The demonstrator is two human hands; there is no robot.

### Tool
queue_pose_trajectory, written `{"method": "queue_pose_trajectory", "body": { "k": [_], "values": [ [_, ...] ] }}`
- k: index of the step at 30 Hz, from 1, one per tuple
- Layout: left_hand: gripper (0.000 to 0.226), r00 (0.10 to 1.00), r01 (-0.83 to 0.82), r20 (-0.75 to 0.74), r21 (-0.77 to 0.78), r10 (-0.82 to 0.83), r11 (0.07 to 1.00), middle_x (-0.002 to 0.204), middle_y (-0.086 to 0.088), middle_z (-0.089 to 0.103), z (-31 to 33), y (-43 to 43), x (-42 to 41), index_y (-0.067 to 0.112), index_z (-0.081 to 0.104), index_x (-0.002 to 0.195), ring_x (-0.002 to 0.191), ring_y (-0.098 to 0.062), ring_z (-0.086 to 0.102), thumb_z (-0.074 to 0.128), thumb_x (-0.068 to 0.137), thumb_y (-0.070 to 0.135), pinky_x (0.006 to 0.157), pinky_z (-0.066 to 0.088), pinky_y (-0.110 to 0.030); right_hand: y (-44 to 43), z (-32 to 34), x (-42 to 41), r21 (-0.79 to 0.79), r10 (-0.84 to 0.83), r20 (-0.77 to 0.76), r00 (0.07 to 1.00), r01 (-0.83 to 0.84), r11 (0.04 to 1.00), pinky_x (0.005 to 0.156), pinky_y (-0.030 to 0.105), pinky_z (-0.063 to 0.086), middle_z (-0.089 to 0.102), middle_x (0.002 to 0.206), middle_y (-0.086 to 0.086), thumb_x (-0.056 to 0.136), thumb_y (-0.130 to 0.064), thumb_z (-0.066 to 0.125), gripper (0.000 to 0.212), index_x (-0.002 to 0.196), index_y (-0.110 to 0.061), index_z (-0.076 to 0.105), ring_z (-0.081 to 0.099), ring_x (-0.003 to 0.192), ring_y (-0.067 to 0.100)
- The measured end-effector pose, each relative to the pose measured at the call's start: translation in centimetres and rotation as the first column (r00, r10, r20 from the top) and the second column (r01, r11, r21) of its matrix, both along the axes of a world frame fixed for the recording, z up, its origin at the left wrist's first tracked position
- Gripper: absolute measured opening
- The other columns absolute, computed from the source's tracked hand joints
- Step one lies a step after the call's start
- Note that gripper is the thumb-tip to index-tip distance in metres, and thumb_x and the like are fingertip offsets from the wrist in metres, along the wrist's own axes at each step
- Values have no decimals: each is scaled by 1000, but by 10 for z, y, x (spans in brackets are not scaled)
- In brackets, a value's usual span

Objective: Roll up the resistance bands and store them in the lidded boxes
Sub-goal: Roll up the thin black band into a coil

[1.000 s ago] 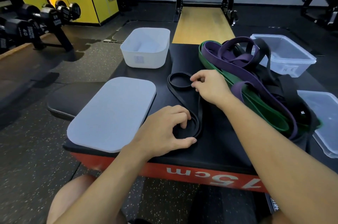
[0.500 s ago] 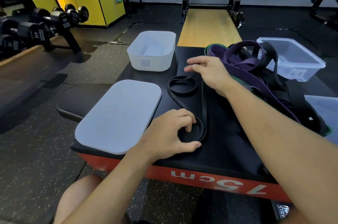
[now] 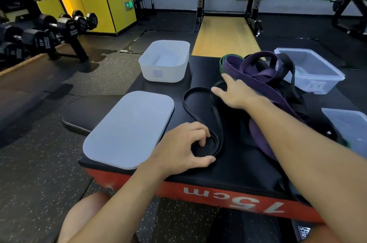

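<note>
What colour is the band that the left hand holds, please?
The band in the left hand is black, shown best in the head view.

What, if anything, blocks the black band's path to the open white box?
Nothing visible does. Bare platform separates the black band from the white box; the lid lies aside, to the left.

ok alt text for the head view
The left hand pinches the coiled end of a black band on a platform; the right hand lies flat at its far loop. A lid, white box, clear box and band pile sit nearby.
</note>
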State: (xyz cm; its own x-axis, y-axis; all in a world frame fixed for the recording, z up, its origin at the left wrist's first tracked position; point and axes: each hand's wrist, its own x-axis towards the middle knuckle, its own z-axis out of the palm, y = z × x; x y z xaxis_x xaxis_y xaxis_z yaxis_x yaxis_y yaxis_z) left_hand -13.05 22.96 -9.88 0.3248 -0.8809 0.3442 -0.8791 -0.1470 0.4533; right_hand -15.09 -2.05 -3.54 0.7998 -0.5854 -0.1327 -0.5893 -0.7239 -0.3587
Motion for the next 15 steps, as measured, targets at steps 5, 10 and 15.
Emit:
{"method": "queue_pose_trajectory", "body": {
  "k": [5, 10, 15],
  "values": [
    [41, 1000, 3, -13, -4, -3, 1000, 116, 24, 61, -2, -1, 0, 27, 51, 80, 105, -6, 57, 76, 79, 60, 85, 49, -33, 16, 9, -5, -251, -20, 180, 983, 66, 966, 88, 47, 46, 51, 132, 16, 96, -28, 66, 47, 135, -17, 44, 57, 116, 42],
    [41, 1000, 8, -25, -13, -8, 1000, 116, 25, 61, -3, -1, 3, 29, 52, 79, 107, -3, 57, 76, 79, 62, 87, 50, -33, 49, 33, -27, -16, 76, 85, 994, -75, 997, 76, 39, 61, 77, 80, 9, 96, -33, 66, 24, 88, -10, 70, 75, 72, 27],
    [42, 1000, 16, -25, -29, -17, 999, 113, 25, 61, -4, -3, 4, 31, 49, 78, 105, -5, 59, 76, 77, 63, 85, 51, -36, 77, 15, -56, 61, 78, -149, 986, -69, 996, 71, 42, 65, 74, 75, 8, 93, -45, 69, 34, 88, -12, 67, 73, 52, 23]
  ]
}}
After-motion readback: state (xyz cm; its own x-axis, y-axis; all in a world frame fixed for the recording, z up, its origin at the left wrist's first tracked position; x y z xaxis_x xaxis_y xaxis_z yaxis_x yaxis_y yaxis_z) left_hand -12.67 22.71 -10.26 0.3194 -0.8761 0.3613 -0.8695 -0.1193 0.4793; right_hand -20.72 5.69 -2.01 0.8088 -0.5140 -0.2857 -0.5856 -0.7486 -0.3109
